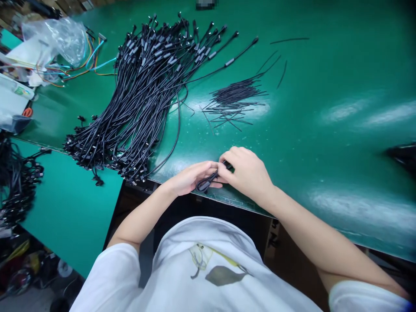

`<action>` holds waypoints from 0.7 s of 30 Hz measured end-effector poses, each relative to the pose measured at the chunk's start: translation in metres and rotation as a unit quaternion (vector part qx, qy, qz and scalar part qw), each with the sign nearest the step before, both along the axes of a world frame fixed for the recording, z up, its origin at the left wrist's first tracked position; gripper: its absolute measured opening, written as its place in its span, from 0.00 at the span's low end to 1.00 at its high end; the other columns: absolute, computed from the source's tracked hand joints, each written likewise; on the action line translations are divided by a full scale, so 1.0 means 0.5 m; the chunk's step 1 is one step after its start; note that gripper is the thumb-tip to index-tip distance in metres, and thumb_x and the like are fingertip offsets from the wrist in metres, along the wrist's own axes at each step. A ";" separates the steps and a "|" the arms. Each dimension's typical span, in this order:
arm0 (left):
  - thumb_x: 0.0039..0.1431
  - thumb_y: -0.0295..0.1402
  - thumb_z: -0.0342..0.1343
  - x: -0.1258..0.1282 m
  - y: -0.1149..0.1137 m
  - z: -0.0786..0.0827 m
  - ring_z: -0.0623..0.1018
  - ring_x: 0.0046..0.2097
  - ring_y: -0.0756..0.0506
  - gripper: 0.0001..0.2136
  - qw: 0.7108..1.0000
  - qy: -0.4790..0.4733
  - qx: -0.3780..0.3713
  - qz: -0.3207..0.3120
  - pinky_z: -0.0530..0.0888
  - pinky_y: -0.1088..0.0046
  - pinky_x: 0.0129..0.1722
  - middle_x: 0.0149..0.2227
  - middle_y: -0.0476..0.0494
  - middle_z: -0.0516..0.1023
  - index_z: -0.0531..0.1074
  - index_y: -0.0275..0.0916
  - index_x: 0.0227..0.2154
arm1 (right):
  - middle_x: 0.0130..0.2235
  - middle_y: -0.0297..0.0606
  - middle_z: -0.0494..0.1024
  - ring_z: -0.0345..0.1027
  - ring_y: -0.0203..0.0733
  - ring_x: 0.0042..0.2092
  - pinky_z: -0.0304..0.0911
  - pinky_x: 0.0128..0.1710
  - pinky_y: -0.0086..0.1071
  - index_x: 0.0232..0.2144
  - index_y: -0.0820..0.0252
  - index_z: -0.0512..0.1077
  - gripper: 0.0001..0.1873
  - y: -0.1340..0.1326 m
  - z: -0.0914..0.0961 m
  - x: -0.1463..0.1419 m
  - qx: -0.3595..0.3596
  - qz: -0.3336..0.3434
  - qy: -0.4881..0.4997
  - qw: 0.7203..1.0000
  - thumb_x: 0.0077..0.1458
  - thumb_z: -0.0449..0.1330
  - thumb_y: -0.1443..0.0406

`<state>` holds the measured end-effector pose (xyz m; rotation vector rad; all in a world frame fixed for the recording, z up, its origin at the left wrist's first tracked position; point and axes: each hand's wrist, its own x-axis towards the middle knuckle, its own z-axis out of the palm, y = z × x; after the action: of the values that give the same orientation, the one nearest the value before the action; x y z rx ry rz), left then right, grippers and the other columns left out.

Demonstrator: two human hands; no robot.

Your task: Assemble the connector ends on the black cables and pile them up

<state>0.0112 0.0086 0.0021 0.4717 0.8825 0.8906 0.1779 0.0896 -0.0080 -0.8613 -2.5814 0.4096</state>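
Near the front edge of the green table (292, 130), my left hand (191, 177) is closed around a black cable (204, 184) folded into a small bundle. My right hand (243, 171) meets it from the other side, thumb and fingers pinched at the bundle's right end; what exactly sits between those fingertips is hidden. A large heap of black cables (143, 91) with plugs at both ends lies to the left. Beyond my hands rests a pile of short thin black ties (238, 93), a few of them scattered loose.
Clear plastic bags (65, 39) and coloured wires (94, 56) lie at the far left. Another batch of black cables (16, 186) hangs over a lower green surface (71, 208). A dark object (403, 156) sits at the right edge, another (206, 4) at the back.
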 end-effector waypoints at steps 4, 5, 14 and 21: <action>0.54 0.34 0.63 -0.021 -0.008 0.003 0.80 0.44 0.43 0.24 0.997 0.051 0.037 -0.045 0.71 0.64 0.50 0.48 0.32 0.78 0.68 0.34 0.53 | 0.30 0.37 0.73 0.64 0.40 0.34 0.59 0.38 0.34 0.30 0.60 0.71 0.11 0.008 0.005 0.021 -0.023 -0.007 0.044 0.999 0.61 0.51 0.64; 0.54 0.33 0.62 -0.024 -0.010 0.002 0.80 0.44 0.43 0.22 0.995 0.068 0.044 -0.051 0.71 0.64 0.50 0.48 0.31 0.78 0.69 0.33 0.52 | 0.32 0.38 0.74 0.65 0.41 0.36 0.59 0.41 0.36 0.33 0.60 0.72 0.12 0.007 0.010 0.026 -0.002 0.010 0.040 0.999 0.63 0.50 0.63; 0.61 0.27 0.50 0.034 -0.050 0.013 0.77 0.53 0.45 0.16 0.829 0.474 0.269 -0.124 0.72 0.65 0.53 0.51 0.39 0.77 0.65 0.39 0.52 | 0.28 0.40 0.73 0.68 0.42 0.31 0.60 0.38 0.36 0.32 0.63 0.69 0.11 -0.060 0.002 0.062 0.061 0.138 -0.160 0.975 0.62 0.52 0.62; 0.62 0.38 0.49 -0.142 -0.063 0.054 0.72 0.55 0.35 0.21 0.509 0.812 0.284 0.001 0.68 0.54 0.55 0.53 0.31 0.73 0.64 0.33 0.55 | 0.29 0.39 0.74 0.67 0.40 0.29 0.52 0.27 0.30 0.36 0.61 0.67 0.11 -0.008 -0.006 0.209 -0.016 -0.156 -0.211 0.965 0.64 0.47 0.62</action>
<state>-0.0598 -0.0230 0.0290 2.0960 2.2806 0.4691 0.2823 0.0857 -0.0108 -1.4796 -2.7406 0.1901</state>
